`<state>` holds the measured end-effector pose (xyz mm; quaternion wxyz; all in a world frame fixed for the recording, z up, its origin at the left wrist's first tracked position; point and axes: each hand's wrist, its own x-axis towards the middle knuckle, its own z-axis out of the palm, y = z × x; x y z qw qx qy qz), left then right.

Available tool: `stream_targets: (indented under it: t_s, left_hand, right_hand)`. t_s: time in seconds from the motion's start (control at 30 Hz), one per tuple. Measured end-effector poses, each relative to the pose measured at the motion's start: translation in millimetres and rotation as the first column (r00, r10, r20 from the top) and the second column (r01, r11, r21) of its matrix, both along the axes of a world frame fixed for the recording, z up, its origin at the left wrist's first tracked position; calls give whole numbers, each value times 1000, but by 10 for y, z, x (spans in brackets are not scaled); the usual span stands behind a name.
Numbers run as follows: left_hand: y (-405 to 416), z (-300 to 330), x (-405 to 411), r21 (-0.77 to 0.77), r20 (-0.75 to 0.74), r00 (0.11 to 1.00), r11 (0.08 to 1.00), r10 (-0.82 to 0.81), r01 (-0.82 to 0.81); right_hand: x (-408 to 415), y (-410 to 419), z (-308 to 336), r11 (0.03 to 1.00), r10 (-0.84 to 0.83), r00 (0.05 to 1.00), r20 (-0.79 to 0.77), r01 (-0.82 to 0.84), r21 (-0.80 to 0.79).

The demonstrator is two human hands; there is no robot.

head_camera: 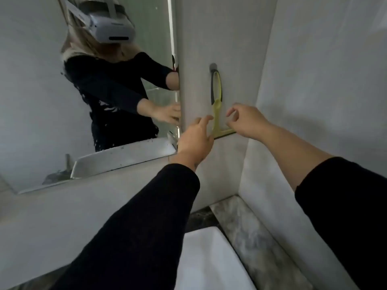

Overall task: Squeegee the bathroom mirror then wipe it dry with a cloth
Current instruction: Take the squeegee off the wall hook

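A yellow-green squeegee with a dark grip hangs by its handle from a grey hook on the pale wall, blade end down. My left hand is just left of the blade with fingers spread, holding nothing. My right hand is just right of the stem, fingers loosely curled and apart, also holding nothing. The mirror fills the left side and reflects a person in black sleeves wearing a headset. No cloth is in view.
A white sink lies below my arms. A marbled counter ledge runs along the right wall. The mirror's lower edge reflects the sink rim and a tap.
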<state>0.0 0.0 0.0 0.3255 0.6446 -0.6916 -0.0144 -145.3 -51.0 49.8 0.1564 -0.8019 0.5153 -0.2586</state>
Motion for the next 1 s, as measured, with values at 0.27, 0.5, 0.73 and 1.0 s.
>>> stream_targets:
  t_s: [0.27,0.5,0.73,1.0]
  left_hand:
    - [-392,-331,-262,-196,-303,947,966,107,-171]
    - [-436,-412,-359,-184,-320,929,950,184,-251]
    - [-207,-280,-448,-266,-332,930,930,159,-254]
    - [363,-102,-27,-319,-206,971,929,124,-186]
  right_hand:
    - [344,-401,30,981,57,929,365,16,-192]
    - [502,-444,-3,982,65,925,375,6,-187]
    - [422,-165,150,980,5,909,417,79,-185]
    - [441,458,271,934,-35,984,174,94,-346]
